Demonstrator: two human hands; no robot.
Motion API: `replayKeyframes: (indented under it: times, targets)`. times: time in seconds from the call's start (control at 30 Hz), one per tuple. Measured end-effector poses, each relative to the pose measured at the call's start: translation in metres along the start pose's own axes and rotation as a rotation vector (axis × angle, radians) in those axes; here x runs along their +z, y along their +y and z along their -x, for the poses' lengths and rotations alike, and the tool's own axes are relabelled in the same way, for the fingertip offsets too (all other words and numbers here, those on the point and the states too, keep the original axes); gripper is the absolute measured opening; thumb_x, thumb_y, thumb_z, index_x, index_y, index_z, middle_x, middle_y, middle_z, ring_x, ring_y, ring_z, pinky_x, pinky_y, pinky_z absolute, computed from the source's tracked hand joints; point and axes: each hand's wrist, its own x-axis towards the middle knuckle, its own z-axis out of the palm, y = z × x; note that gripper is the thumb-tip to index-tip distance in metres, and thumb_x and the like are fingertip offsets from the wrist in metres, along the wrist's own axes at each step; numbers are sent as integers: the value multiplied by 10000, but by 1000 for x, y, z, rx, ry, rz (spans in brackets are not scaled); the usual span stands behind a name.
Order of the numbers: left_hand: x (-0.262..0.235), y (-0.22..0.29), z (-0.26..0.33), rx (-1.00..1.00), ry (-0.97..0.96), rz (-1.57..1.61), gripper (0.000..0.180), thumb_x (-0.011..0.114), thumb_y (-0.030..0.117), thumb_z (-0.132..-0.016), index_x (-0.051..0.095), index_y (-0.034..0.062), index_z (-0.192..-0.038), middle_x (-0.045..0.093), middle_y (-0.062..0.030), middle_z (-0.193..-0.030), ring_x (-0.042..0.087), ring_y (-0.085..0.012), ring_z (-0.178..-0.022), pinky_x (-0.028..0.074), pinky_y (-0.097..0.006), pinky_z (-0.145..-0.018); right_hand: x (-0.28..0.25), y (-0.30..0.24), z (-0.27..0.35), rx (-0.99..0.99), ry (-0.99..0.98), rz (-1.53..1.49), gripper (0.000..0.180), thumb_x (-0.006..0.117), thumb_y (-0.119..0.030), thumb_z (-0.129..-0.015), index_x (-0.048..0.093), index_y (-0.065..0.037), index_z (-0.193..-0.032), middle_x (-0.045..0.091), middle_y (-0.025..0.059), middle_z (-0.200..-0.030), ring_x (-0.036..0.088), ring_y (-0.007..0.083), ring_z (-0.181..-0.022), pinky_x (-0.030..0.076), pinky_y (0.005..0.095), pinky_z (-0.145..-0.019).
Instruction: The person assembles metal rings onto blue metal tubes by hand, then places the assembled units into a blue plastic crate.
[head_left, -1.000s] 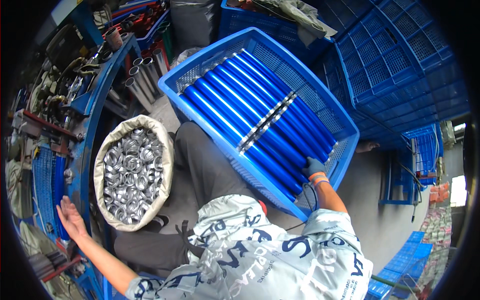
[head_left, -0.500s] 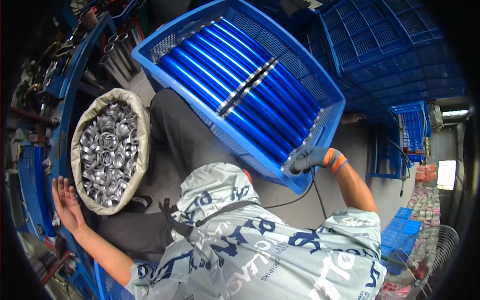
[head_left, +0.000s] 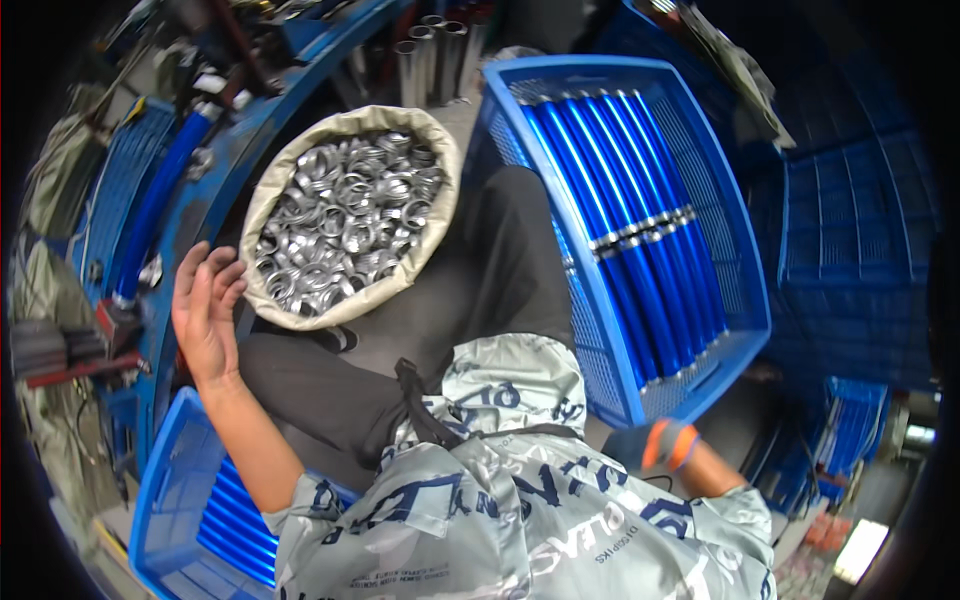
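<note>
Hands: two; I see the left hand [head_left: 208, 310] at 9 o'clock, bare, grip spread apart with nothing visible in it, fingertips just beside the sack's rim; contact I cannot tell. The right hand [head_left: 636, 446], between 4 and 5 o'clock, wears a dark glove with an orange cuff; it is blurred at the big crate's near end, so I cannot tell its grip.
Legs: two; the right leg [head_left: 518, 250] stands between sack and big crate, hiding part of the crate's side.
Small crate [head_left: 158, 470]: one, blue, at 8 o'clock, holding several blue tubes [head_left: 235, 520], partly behind the left arm.
Sack [head_left: 385, 294]: one, cream cloth, rim rolled, at 10 o'clock, heaped with shiny silver rings [head_left: 355, 215], too many to count.
Big crate [head_left: 600, 64]: one, blue, at 2 o'clock.
Glossy tubes [head_left: 665, 310]: two end-to-end rows in the big crate, roughly six across, blue with silvery ends.
Surface [head_left: 225, 170]: one, blue-edged, toward 10 o'clock, carrying one long blue tube [head_left: 160, 205].
Bare metal tubes [head_left: 452, 62]: at least three, upright, near 12 o'clock.
</note>
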Motion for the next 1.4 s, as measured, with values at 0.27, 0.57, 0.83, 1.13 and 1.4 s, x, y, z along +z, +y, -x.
replayKeyframes:
  times: [0.27,0.57,0.83,1.13,1.4]
  targets:
    - [-82,-15,92,105,570,-149,494,764,223,-1148,624,-36,-1545,791,-203,-1349,810,-268,-1172,644,-342,-967,-276,-205,-154,-387,798,224,486,823,-327,-1052,784,-57,-1454,830,235,-1274,800,374,-1202,619,433,-1051]
    - [-382,-160,526,-140,1457,-1322,322,776,226,-1033,749,17,-1277,811,-192,-1168,771,-356,-1068,616,-460,-957,-329,-217,-495,-703,251,1112,483,720,-289,-1046,748,-132,-1502,832,153,-1363,788,423,-1205,630,508,-1083]
    - [-173,-315,792,-1158,1537,-678,1037,981,268,-771,557,-50,-1663,652,-301,-1628,634,-409,-1533,515,-462,-1283,-248,-238,-486,-588,364,936,532,775,-219,-969,708,-46,-1468,693,319,-1507,624,525,-1455,533,551,-1207]
    - [-206,-318,771,-1442,1370,-714,837,940,452,-906,625,128,-1611,528,-240,-1721,533,-427,-1597,528,-534,-1274,-199,-264,-480,-653,389,1019,387,709,-183,-1044,735,14,-1376,653,299,-1581,635,515,-1447,555,550,-1180]
    - [-188,-255,758,-1073,1388,-611,1000,962,348,-763,585,10,-1626,710,-288,-1524,695,-426,-1428,565,-472,-1211,-222,-234,-471,-705,568,949,513,769,-300,-1041,741,52,-1413,825,284,-1162,813,461,-1053,633,531,-893]
